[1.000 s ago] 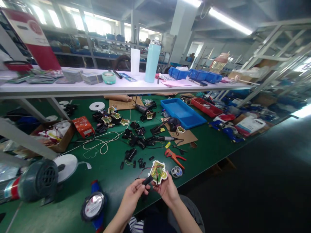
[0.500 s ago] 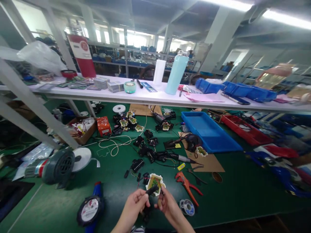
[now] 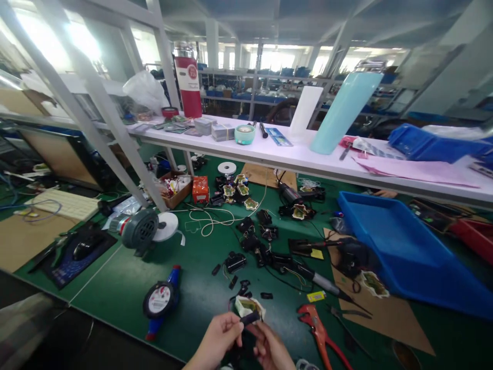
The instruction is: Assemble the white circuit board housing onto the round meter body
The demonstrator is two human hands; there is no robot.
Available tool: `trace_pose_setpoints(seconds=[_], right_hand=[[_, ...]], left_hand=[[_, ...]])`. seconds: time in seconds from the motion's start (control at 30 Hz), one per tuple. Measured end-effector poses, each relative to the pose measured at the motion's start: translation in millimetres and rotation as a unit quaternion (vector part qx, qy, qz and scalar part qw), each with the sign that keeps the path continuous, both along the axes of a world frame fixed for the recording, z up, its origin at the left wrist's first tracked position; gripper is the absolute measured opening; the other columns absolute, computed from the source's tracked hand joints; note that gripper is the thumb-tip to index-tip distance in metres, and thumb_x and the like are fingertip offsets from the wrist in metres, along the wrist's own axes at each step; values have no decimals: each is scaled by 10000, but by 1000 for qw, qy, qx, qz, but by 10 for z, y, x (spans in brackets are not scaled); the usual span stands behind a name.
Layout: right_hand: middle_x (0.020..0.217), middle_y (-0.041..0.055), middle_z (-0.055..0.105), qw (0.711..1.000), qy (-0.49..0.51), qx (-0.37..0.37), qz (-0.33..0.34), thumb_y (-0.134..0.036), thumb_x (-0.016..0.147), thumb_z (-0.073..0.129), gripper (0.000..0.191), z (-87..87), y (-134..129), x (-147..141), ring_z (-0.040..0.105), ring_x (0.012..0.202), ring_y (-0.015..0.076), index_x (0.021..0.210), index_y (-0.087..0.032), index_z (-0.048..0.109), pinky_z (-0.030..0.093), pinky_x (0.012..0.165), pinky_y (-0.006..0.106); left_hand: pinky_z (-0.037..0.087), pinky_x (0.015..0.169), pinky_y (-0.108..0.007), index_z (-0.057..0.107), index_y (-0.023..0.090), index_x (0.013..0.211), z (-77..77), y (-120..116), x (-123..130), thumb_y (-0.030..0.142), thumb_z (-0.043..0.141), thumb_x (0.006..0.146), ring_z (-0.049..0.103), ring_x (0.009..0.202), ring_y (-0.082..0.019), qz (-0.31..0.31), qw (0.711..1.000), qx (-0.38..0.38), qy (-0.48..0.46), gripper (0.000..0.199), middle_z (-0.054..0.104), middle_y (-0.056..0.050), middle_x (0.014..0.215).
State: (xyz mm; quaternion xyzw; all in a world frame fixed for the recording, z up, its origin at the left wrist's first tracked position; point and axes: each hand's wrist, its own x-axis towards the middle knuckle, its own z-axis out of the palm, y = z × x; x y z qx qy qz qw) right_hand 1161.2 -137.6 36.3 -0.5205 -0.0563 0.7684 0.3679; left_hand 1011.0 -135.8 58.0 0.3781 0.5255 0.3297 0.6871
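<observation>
Green bench point(image 3: 115, 288): water meter point(image 3: 159, 300), red cutters point(image 3: 321, 336), blue tray point(image 3: 404, 252), black parts point(image 3: 250, 241), cardboard point(image 3: 389, 318)

Both hands meet low at the bottom edge of the view, close together and touching. The left hand point(image 3: 220, 339) is curled, fingers point(image 3: 235, 329) pinched shut. The right hand point(image 3: 269, 349) lies just beside it, fingers bent inward toward the left.

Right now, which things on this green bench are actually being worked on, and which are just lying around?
In use:
left hand
right hand
small black cylindrical part
white-edged circuit board

Lying about:
orange-handled cutters
round-dial water meter
blue plastic tray
grey blower fan
</observation>
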Motion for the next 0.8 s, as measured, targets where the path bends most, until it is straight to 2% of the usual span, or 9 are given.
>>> trace_pose_setpoints(seconds=[0.07,0.13,0.23,0.3,0.37,0.43,0.6,0.7,0.8], right_hand=[[780,64,702,998,52,-6,21,-503,513,743,488,80,9,3,591,550,98,827,-144,647,473,578,229],[767,71,693,996,81,14,33,-544,529,718,516,173,25,-26,622,666,147,841,-138,655,470,622,252],[682,39,670,997,49,61,21,-447,505,777,430,313,66,-81,606,646,153,788,-151,647,443,596,249],[656,24,655,996,27,81,10,-383,505,798,393,421,125,-90,601,662,148,782,-153,640,439,623,242],[609,9,622,995,6,104,11,-392,536,782,386,551,223,-70,584,629,139,798,-150,636,436,614,242],[548,-22,559,991,-24,129,11,-422,552,763,400,690,356,-31,541,552,119,815,-152,630,420,560,236],[527,-81,431,982,-92,165,-14,-378,528,769,370,945,692,29,304,412,23,789,-178,599,314,441,175],[508,-79,397,977,-115,178,-2,-330,497,779,352,1033,803,-50,243,404,15,740,-166,584,176,389,168],[503,-82,389,973,-129,191,19,-313,510,772,387,1130,859,-242,217,402,12,821,-158,601,119,399,179]], left_hand=[[240,414,-196,528,130,689,-16,-13,76,629,580,653,333,389,-67,-10,1000,8,3,504,524,7,491],[330,453,-213,546,130,690,2,-35,142,606,568,678,426,435,-96,-22,999,27,4,477,562,-21,542],[438,684,-275,627,134,741,85,-74,172,523,597,703,575,710,-179,-38,996,83,6,392,639,-80,752],[403,854,-306,676,155,842,130,-93,121,463,614,714,567,918,-223,-48,988,146,27,339,645,-103,928],[396,899,-323,678,182,958,128,-106,8,445,584,747,547,1005,-244,-52,977,198,63,350,627,-113,1035],[442,856,-321,666,204,1014,81,-122,-161,463,528,785,559,1005,-247,-28,973,205,105,372,624,-113,1057],[467,862,-308,677,236,989,-75,-246,-782,510,558,758,573,1017,-246,91,973,126,168,377,644,-79,1042],[486,852,-307,683,229,973,-147,-383,-1207,548,605,704,589,999,-253,143,971,95,169,424,658,-70,1028],[496,845,-300,689,226,953,-212,-507,-1571,561,629,677,600,985,-253,185,968,72,156,438,669,-61,1010]])
